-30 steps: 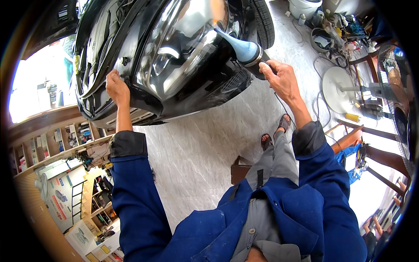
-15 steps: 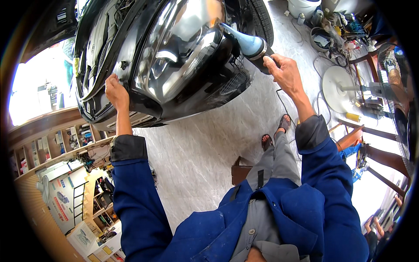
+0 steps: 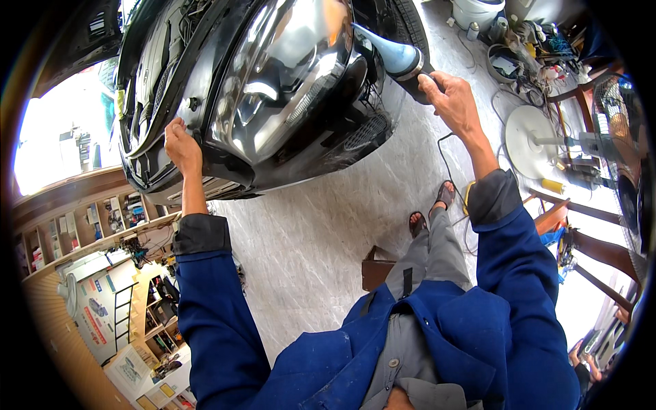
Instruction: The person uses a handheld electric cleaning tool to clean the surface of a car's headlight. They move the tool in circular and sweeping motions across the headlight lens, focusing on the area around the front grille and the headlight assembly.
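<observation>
A black car's front end fills the upper middle, with its large glossy headlight (image 3: 273,92) facing me. My right hand (image 3: 452,102) is wrapped round the black handle of what looks like a heat gun (image 3: 398,58). Its tapered blue-grey nozzle points up and left, the tip by the headlight's right edge. A thin cord hangs below that hand. My left hand (image 3: 182,149) is closed in a pinch at the headlight's lower left, against the front panel. What its fingertips grip, if anything, is too small to tell.
A brown open box (image 3: 377,268) stands on the pale floor by my legs. At right are a pedestal fan (image 3: 529,140), wooden chair frames (image 3: 605,249), a white bucket (image 3: 476,12) and tangled cables. Shelves (image 3: 89,225) line the left. Another person shows at lower right.
My right hand has shifted slightly up and to the right with the heat gun, so its nozzle tip sits higher along the headlight's edge. My left hand has hardly moved.
</observation>
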`<act>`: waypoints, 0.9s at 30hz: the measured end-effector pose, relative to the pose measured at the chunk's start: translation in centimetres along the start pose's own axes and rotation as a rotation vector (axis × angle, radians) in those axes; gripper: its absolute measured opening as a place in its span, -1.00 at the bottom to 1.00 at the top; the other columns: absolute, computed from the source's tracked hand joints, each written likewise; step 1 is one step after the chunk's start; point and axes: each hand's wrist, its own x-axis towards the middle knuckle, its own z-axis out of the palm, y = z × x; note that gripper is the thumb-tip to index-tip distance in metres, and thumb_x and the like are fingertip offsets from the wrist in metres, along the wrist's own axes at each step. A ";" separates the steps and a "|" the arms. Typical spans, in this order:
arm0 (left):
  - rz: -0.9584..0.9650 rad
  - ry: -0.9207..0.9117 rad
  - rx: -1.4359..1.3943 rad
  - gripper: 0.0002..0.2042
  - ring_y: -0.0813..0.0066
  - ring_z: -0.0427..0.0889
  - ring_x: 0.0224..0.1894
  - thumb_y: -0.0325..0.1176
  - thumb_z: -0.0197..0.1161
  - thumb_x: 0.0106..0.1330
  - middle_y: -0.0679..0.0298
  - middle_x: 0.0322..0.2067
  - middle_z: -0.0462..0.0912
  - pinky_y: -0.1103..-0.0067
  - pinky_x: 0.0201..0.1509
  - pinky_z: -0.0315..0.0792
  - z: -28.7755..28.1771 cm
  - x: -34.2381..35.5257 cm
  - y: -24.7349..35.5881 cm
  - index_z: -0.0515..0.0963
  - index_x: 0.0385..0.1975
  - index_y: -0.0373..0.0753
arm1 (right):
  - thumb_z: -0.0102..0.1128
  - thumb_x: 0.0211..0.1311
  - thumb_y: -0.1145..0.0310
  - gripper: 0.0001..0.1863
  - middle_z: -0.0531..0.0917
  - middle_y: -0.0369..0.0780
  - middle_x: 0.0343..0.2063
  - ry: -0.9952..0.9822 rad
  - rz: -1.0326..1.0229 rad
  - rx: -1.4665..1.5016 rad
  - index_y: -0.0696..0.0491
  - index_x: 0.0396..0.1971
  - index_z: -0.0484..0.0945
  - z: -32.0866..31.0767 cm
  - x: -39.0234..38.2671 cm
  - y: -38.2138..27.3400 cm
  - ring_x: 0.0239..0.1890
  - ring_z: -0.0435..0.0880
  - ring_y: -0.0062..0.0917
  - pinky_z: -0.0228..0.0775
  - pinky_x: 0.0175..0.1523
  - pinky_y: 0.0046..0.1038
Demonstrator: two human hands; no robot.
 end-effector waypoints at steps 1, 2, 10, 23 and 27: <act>-0.003 0.000 -0.002 -0.61 0.10 0.76 0.00 -0.29 -0.11 0.54 -0.04 -0.10 0.76 0.33 0.13 0.54 0.0 0.0 0.0 0.63 0.01 -0.42 | 0.23 0.42 0.04 -0.58 0.72 -0.14 -0.55 0.006 -0.003 0.001 0.15 -0.33 0.75 -0.1 0.2 -0.1 -0.55 0.63 -0.44 0.43 -0.37 -0.40; -0.020 -0.006 -0.026 -0.60 0.10 0.76 0.00 -0.29 -0.11 0.54 -0.04 -0.10 0.76 0.33 0.13 0.54 0.0 -0.1 0.1 0.63 0.01 -0.43 | 0.23 0.43 0.04 -0.57 0.73 -0.14 -0.55 0.010 -0.014 0.002 0.15 -0.34 0.75 -0.1 0.4 -0.1 -0.55 0.63 -0.44 0.43 -0.37 -0.40; -0.002 -0.006 0.014 -0.60 0.10 0.76 0.00 -0.28 -0.11 0.56 -0.04 -0.09 0.76 0.32 0.13 0.54 -0.1 -0.1 0.1 0.63 0.01 -0.42 | 0.22 0.43 0.01 -0.55 0.73 -0.14 -0.54 0.030 -0.043 -0.051 0.15 -0.34 0.75 -0.3 2.3 -0.1 -0.53 0.66 -0.42 0.45 -0.35 -0.38; -0.024 -0.016 -0.004 -0.61 0.11 0.76 0.00 -0.28 -0.11 0.55 -0.03 -0.09 0.76 0.33 0.12 0.55 0.0 0.0 0.0 0.63 0.00 -0.42 | 0.21 0.45 0.01 -0.55 0.71 -0.18 -0.57 -0.020 -0.048 -0.044 0.14 -0.34 0.76 -0.7 1.7 -0.2 -0.54 0.61 -0.49 0.40 -0.38 -0.42; -0.008 -0.008 0.009 -0.61 0.11 0.76 0.00 -0.29 -0.12 0.56 -0.03 -0.08 0.75 0.34 0.13 0.54 -0.1 -0.1 0.1 0.63 -0.01 -0.42 | 0.23 0.43 0.05 -0.58 0.70 -0.17 -0.57 -0.024 -0.041 -0.020 0.15 -0.35 0.75 -0.5 0.4 -0.6 -0.55 0.61 -0.48 0.40 -0.38 -0.41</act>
